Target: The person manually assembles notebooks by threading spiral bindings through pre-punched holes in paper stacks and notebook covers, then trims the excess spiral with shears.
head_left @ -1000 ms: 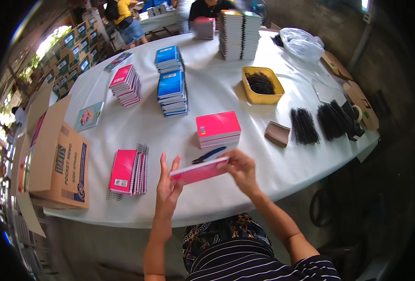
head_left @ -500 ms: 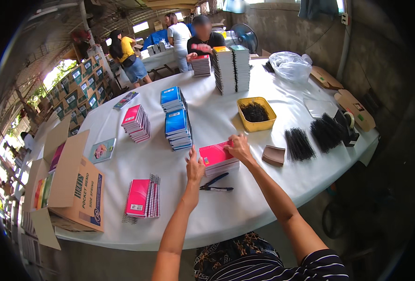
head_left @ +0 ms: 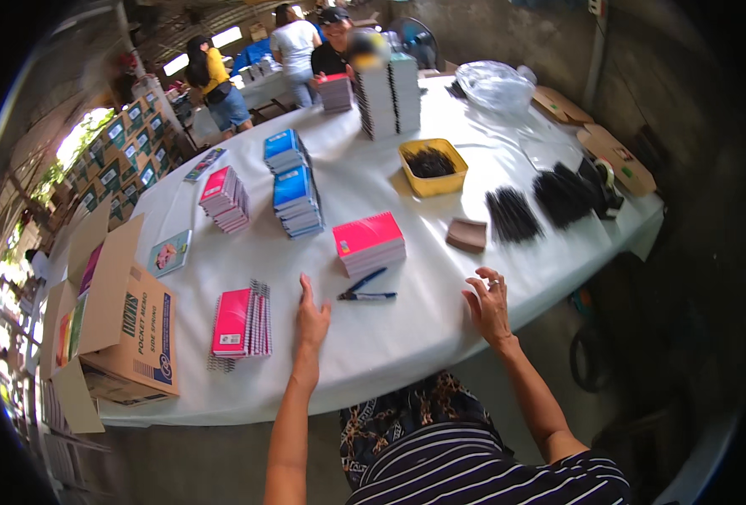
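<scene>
A neat stack of pink notebooks (head_left: 368, 240) stands in the middle of the table, with neither hand touching it. My left hand (head_left: 312, 320) is empty, fingers stretched out, between that stack and a pile of pink spiral notebooks (head_left: 234, 321) to its left. My right hand (head_left: 489, 305) is over the table's near right part, fingers apart and slightly curled, holding nothing. Pliers with dark blue handles (head_left: 367, 290) lie spread on the white cloth just in front of the stack. Nearest beyond my right hand is a small brown curved block (head_left: 466, 235).
Blue notebook stacks (head_left: 295, 194), another pink stack (head_left: 224, 199) and tall notebook stacks (head_left: 377, 105) stand farther back. A yellow tub (head_left: 434, 187) holds black pieces; black spiral coils (head_left: 513, 215) lie right. An open carton (head_left: 141, 337) occupies the left edge. Other people (head_left: 297, 50) are beyond the table.
Both hands have let go of the pink stack and drawn back toward me, the left one leftward, the right one rightward. The view has shifted slightly.
</scene>
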`<state>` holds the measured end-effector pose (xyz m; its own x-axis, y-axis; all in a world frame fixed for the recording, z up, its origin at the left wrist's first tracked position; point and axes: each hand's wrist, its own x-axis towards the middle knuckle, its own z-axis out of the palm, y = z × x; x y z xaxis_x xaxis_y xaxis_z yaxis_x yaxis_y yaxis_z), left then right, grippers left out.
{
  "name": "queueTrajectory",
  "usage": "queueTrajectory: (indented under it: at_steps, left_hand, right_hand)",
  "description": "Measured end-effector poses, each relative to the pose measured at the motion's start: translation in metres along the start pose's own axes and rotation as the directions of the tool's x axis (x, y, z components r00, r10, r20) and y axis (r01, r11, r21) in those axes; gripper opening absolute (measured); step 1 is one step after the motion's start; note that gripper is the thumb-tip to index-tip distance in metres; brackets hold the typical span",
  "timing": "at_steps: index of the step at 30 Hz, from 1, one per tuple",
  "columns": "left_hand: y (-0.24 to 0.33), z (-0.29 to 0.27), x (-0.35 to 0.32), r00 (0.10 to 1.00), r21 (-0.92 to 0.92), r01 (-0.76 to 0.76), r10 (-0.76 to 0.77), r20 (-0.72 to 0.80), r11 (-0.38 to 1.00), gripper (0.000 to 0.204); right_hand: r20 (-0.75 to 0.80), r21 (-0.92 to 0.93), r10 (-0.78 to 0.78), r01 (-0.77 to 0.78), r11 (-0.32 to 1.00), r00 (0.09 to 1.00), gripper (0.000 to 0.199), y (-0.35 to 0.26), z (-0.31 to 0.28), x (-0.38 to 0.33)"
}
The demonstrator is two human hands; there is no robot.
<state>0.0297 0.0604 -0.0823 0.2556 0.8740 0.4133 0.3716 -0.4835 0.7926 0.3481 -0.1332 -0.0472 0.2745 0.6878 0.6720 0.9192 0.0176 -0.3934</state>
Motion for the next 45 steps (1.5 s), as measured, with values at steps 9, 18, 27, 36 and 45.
queueTrajectory:
  at_steps: [9, 18, 27, 36, 45]
  left_hand:
    - [-0.011, -0.009, 0.005, 0.995, -0.114, 0.035, -0.024, 0.102, 0.993, 0.081]
    - [-0.014, -0.018, 0.010, 0.990, -0.352, 0.120, -0.088, 0.106, 0.928, 0.080]
    - [-0.006, -0.019, 0.010, 0.987, -0.476, 0.161, -0.136, 0.086, 0.865, 0.080]
    - [-0.020, -0.023, 0.011, 0.989, -0.512, 0.149, -0.119, 0.092, 0.846, 0.081]
    - [-0.010, -0.029, 0.009, 0.988, -0.485, 0.153, -0.118, 0.103, 0.861, 0.081]
  right_hand:
    - [-0.254, -0.046, 0.001, -0.013, 0.999, 0.967, 0.004, -0.004, 0.009, -0.014]
    - [-0.338, -0.013, 0.008, -0.013, 1.000, 0.941, 0.009, 0.001, 0.012, -0.016]
    - [-0.355, -0.009, 0.030, -0.035, 0.999, 0.934, 0.009, 0.004, 0.013, -0.017]
    - [-0.474, 0.032, 0.165, -0.170, 0.985, 0.865, 0.014, -0.035, 0.024, -0.053]
    - [0.597, 0.574, -0.563, 0.186, 0.798, 0.571, 0.020, -0.137, -0.004, -0.154]
